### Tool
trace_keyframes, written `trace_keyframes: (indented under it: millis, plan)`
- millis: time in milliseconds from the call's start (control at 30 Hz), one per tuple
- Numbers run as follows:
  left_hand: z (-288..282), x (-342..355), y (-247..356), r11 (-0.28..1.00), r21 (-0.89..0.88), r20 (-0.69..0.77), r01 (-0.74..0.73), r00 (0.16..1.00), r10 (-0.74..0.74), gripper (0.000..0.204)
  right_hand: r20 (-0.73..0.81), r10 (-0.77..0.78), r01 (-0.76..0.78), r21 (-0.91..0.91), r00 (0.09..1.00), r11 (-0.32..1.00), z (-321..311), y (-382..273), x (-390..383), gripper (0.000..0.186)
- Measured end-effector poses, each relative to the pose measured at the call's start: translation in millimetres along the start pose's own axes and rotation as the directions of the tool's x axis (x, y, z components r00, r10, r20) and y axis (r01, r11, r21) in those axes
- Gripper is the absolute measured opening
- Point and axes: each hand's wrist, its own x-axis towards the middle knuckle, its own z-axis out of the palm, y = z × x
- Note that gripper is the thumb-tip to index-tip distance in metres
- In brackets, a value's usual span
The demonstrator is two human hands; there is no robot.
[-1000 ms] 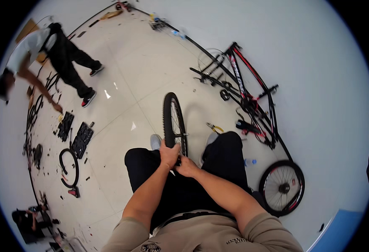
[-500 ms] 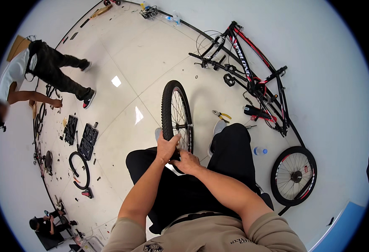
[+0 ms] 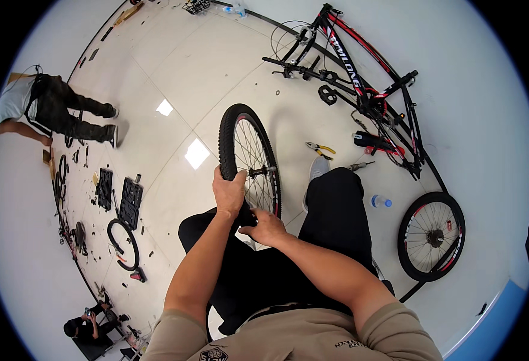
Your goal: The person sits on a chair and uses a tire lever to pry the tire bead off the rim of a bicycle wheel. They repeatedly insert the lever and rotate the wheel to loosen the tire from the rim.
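Note:
A bicycle wheel point(image 3: 227, 141) with a knobby black tyre, red-marked rim and thin spokes stands nearly upright between my knees. My left hand point(image 3: 229, 194) is closed around the tyre on its left side, thumb on the spoke side. Lower down and nearer to me, my right hand point(image 3: 265, 228) grips the near part of the tyre, its thumb and forefinger on the rubber. The hub point(image 3: 258, 172) lies beyond both hands. My knees and hands hide the wheel's lowest part.
Yellow-handled pliers point(image 3: 321, 148), a screwdriver-like tool point(image 3: 360, 165) and a plastic bottle point(image 3: 381, 201) lie right. A bicycle frame point(image 3: 351, 72) and second wheel point(image 3: 432, 237) rest against the wall. Toolbox halves point(image 3: 130, 201) and a loose tyre point(image 3: 123, 243) lie left. One person point(image 3: 65, 108) bends; another sits point(image 3: 90, 325).
My left hand has slid up the tyre, away from my right hand, and the gap between them has widened. The wheel has tilted slightly left. The bending person has moved farther left.

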Motion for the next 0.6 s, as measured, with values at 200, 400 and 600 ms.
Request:
trace_keyframes:
  millis: [200,400,600]
  plan:
    - [-9.8,-4.5,1.0,0.999,0.022,-0.011,0.023,1.000,-0.023,0.035,-0.091,-0.055,0.057,0.013,0.994,0.998,16.9,2.7,0.4,0.067]
    - [-22.8,-21.3,-28.1,0.999,0.038,-0.033,0.002,0.999,-0.001,0.036,-0.036,-0.057,0.058,0.018,0.998,0.998,27.1,5.2,2.8,0.065]
    - [-23.8,-35.5,-29.0,0.999,0.046,-0.043,0.023,0.999,-0.021,0.042,0.028,-0.020,0.022,-0.049,0.999,0.999,26.9,5.3,1.4,0.066]
